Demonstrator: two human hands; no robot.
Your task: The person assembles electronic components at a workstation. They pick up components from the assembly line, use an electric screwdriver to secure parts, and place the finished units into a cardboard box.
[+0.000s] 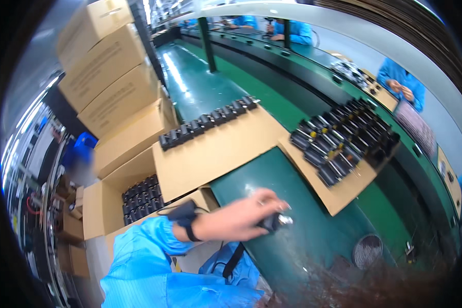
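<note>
My left hand [245, 214] reaches in from the left over the green table, its fingers closed around a small black part with a shiny metal end [272, 222]. Motion blurs the fingers, and they cover much of the part. A black band sits on that wrist. Just beyond the hand, a cardboard sheet [215, 149] bears a row of similar black parts [205, 121] along its far edge. To the right, another cardboard sheet [339, 197] carries a dense group of black parts with metal pieces [339, 136]. My right hand is out of view.
An open carton [100, 208] at the left holds several black parts [141, 197]. Stacked cartons [110, 66] rise behind it. A round dark object [367, 250] lies near the table's right edge. Across the line, other people in blue [403, 82] work at benches.
</note>
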